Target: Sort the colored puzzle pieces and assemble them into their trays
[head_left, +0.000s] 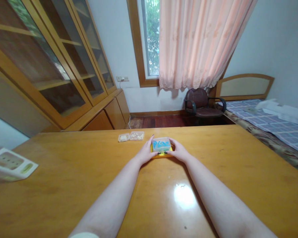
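Observation:
A small clear plastic box (161, 144) with blue pieces inside sits in the middle of the table, on or over something yellow (173, 153) whose kind I cannot make out. My left hand (146, 151) grips the box's left side, its dark-nailed thumb at the front edge. On the right side, my right hand (179, 150) holds the same box, thumb also at the front. To the left, apart from my hands, lies an opened clear plastic case (136, 136) with small pale pieces in it.
A white box (11, 164) with a printed window stands at the table's left. The wooden table (89, 198) has its far edge just beyond the cases. Behind are a glass-door cabinet (85, 79), a brown armchair (201, 102) and a bed (275, 112) at right.

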A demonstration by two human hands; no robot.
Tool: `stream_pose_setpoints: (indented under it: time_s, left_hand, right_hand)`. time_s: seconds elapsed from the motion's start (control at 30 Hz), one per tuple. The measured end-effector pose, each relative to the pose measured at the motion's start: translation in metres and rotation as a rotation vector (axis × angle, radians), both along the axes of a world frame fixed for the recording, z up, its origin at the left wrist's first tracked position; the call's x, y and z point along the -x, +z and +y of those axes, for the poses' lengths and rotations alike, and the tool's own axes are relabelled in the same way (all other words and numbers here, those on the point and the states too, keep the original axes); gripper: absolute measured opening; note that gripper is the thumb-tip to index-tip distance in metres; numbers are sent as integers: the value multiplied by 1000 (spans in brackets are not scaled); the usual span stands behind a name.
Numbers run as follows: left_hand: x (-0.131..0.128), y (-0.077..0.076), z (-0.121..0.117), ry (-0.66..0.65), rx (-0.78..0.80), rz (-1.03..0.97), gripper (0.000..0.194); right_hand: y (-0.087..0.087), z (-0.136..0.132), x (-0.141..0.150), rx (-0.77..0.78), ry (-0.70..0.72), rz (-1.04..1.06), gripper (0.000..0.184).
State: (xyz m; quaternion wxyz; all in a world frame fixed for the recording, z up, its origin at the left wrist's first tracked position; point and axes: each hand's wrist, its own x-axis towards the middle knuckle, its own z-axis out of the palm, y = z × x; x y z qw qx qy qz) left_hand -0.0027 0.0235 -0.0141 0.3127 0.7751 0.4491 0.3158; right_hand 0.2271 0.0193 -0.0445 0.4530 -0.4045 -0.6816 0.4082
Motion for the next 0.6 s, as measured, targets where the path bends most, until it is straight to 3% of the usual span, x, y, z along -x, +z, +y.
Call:
stream_pose_setpoints:
  time_s: [0.27,0.6]
  left_hand:
    - [3,-1,1,-40,37,-104,84]
    - [6,-10,7,-59,47,-126,82]
  right_hand:
    - [2,-1,-1,15,57,76,58]
    - [14,-6,0,70,21,70,57]
